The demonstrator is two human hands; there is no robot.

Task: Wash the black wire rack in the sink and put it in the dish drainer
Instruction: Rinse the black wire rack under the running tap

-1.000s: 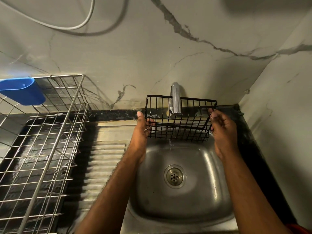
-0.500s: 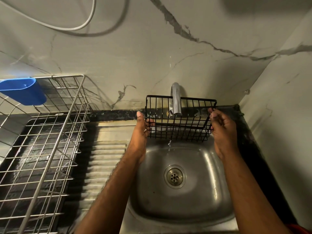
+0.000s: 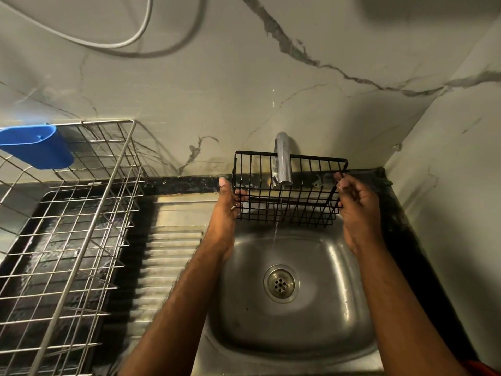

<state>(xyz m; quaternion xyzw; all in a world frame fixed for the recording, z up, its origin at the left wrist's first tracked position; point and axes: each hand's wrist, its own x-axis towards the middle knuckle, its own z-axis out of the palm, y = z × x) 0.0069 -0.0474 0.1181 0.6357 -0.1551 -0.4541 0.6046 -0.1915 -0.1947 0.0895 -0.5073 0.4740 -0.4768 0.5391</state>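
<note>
The black wire rack point(image 3: 306, 202) hangs over the back of the steel sink point(image 3: 339, 316), its open side up around the chrome tap spout point(image 3: 283, 161). A thin stream of water runs from the spout down through the rack's mesh into the basin. My left hand point(image 3: 226, 213) grips the rack's left end, thumb up along the side. My right hand point(image 3: 357, 210) holds the right end with its fingers hooked on the wires. The silver wire dish drainer point(image 3: 81, 213) stands at the left over a black tray.
A blue plastic cup point(image 3: 38, 147) hangs on the drainer's back left corner. A ribbed steel draining board point(image 3: 168, 256) lies between drainer and sink. Marble walls close in behind and on the right. A white cable loops across the wall above. The drain point(image 3: 281, 284) sits mid-basin.
Both hands and the rack stay almost still under the tap. The water stream keeps running through the mesh.
</note>
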